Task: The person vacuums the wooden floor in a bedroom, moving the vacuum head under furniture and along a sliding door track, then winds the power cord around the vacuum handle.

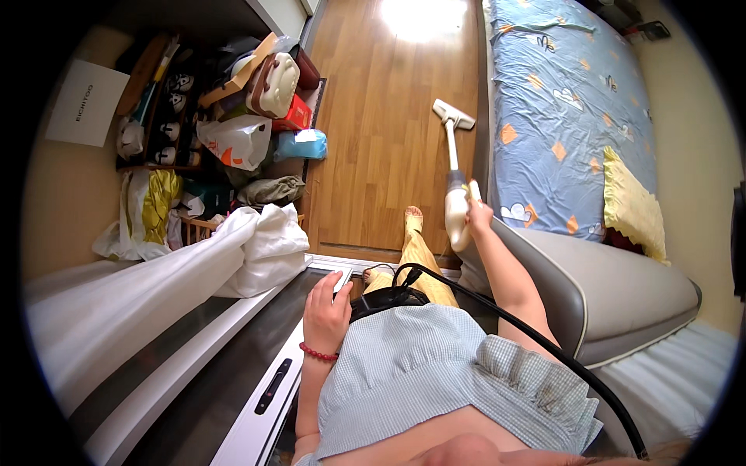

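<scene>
Currently, right hand grips one vacuum; left hand clasps one door.

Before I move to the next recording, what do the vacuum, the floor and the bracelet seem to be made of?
Vacuum: smooth, likely hard plastic, judging by its moulded cream body. Floor: wood or wood-look laminate, fairly glossy, with plank seams, grain and a bright glare. Bracelet: red beads, seemingly polished; glass, stone or plastic can't be told apart.
</scene>
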Motion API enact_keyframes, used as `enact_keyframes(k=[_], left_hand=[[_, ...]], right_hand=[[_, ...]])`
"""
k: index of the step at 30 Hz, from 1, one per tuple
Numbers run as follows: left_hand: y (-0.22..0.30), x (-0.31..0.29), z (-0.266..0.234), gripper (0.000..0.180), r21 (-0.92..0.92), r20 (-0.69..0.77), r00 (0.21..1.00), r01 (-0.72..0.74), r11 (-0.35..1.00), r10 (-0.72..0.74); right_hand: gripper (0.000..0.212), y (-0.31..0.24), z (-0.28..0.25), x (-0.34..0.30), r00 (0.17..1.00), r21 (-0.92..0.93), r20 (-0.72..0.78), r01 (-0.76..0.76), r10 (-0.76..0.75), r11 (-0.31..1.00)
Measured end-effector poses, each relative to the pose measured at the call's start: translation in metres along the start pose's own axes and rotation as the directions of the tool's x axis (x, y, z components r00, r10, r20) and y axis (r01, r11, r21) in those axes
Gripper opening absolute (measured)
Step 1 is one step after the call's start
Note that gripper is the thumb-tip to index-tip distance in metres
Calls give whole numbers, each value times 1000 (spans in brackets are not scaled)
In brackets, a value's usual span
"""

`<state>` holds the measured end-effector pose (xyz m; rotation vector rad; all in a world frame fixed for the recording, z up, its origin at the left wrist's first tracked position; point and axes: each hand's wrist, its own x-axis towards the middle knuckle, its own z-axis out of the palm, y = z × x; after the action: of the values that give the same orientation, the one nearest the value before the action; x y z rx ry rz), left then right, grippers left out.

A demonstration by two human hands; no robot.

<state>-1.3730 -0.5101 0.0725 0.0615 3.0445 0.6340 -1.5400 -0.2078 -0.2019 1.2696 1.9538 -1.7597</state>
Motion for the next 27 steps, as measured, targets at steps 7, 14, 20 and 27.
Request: enact_keyframes(k=[7,14,20,27], left_hand=[[31,56,18,23,-88,152,988,2,996,11],[36,65,21,21,-19,202,970,139,990,-133],[33,64,24,22,-66,213,968,146,987,-129],[20,76,22,22,-109,149,989,5,994,12]], right_hand=[[20,-78,39,117,994,-130,-80,68,-78,989],[16,-131,61,173,990,374,-51,-102,130,922],[13,-136,70,174,939,540,244,-339,242,771],[16,-89,33,108,984,232,95,-172,153,957]])
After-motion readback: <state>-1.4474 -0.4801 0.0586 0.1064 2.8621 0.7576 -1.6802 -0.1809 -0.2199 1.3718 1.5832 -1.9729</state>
